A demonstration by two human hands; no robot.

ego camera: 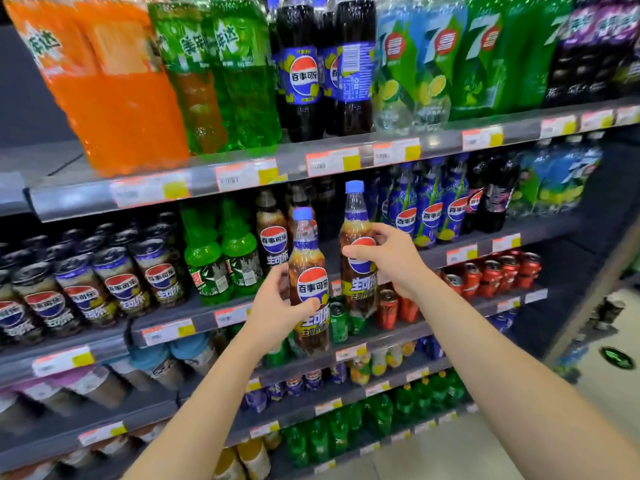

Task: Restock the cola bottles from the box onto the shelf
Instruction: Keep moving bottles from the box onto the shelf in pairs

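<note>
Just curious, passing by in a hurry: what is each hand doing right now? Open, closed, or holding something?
Left hand: grips the lower cola bottle.
Right hand: grips the higher cola bottle.

The left cola bottle [308, 282] and right cola bottle [358, 251] were upright, blue-capped and full of brown cola, with red-white-blue Pepsi labels. The left hand [277, 306] and right hand [384, 258] gripped them side by side before the shelf [433, 260], the right one higher.
</note>
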